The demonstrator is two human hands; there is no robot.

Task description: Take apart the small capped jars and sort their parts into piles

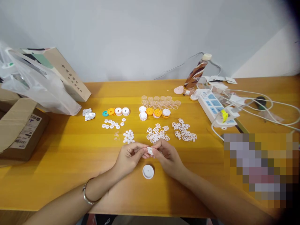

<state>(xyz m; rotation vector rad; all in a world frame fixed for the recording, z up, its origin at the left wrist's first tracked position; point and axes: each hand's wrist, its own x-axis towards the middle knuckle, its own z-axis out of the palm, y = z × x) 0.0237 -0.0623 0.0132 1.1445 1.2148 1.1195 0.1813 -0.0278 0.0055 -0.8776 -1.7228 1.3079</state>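
Note:
Between the fingertips of my left hand (131, 156) and my right hand (167, 156) is a small white plastic piece (150, 151), pinched from both sides. Its exact shape is partly covered by the fingers. Just below, a round white plastic disc (148, 172) with a raised rim lies on the table. Beyond my hands is a pile of white openwork plastic parts (157, 133), with a second pile of similar parts (185, 130) to its right. Small white round caps (128, 136) are heaped near my left hand, beside tiny clear rings (116, 136).
White, orange and teal discs (150, 111) stand in rows farther back, before clear rings (161, 102). White pieces (112, 124) lie left. A power strip (217, 109) with cables and a bottle (197, 73) are at right. A cardboard box (21, 131) and bags (42, 81) stand left.

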